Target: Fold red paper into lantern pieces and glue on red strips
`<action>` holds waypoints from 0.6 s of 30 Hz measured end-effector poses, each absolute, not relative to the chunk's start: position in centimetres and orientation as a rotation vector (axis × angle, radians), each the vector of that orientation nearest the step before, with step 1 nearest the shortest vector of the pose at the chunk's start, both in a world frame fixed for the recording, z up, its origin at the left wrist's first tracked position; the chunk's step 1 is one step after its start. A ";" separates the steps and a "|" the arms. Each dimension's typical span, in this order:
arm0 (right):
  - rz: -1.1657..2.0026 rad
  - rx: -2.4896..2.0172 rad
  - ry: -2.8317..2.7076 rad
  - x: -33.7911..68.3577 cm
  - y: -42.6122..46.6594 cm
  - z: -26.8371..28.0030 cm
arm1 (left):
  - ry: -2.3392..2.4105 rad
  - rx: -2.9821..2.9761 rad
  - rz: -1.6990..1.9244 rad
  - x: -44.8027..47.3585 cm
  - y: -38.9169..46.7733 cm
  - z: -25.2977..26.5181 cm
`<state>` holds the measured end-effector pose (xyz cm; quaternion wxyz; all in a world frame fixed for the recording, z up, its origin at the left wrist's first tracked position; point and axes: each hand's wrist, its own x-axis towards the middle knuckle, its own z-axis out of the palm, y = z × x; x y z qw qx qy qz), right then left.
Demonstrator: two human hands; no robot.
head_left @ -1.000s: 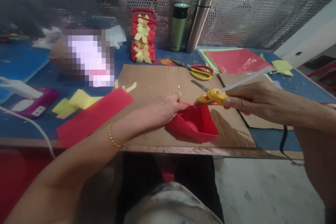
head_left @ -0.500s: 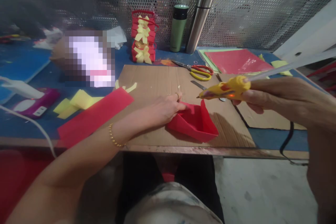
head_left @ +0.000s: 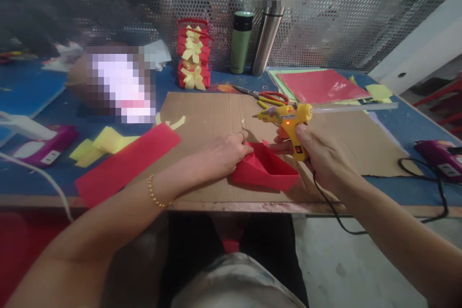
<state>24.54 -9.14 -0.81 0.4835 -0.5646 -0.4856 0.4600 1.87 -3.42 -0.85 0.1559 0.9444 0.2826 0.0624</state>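
Observation:
My left hand (head_left: 229, 150) pinches the left end of a red paper box (head_left: 265, 178), which sits on the cardboard sheet (head_left: 205, 110) near the table's front edge. In my right hand (head_left: 317, 151) is a yellow hot glue gun (head_left: 294, 127), held above the box's right side with its nozzle pointing left. A clear glue stick (head_left: 355, 107) sticks out of the gun's back, and an orange light glows on its body. One finger of my right hand reaches to the far wall of the box. The box is open on top; its left end is partly hidden by my fingers.
A red paper strip (head_left: 126, 163) and yellow paper pieces (head_left: 104, 143) lie at left. Scissors (head_left: 269, 96), a green bottle (head_left: 240, 43), a steel flask (head_left: 266, 41) and a red paper piece with yellow bows (head_left: 194, 57) stand or lie behind. Purple power sockets (head_left: 442, 159) sit at right.
My right hand has turned the glue gun upright and moved it left and down, and a finger now reaches the box's far wall. My left hand stays on the box.

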 end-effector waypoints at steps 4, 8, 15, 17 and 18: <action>1.121 -1.370 -1.196 24.2 -9.0 -1.3 | 0.801 2.736 0.198 1.8 -3.4 -0.9; 0.988 -1.406 -1.397 24.4 -8.9 -1.5 | 0.776 2.791 0.197 1.8 -3.5 -0.6; 0.818 -1.412 -1.608 24.8 -8.5 -1.9 | 0.717 2.759 0.173 1.6 -3.3 -0.3; 0.815 -1.407 -1.638 24.7 -8.4 -1.7 | 0.701 2.751 0.196 1.6 -3.2 -0.4; 0.816 -1.404 -1.651 24.6 -8.3 -1.6 | 0.693 2.743 0.225 1.6 -3.1 -0.4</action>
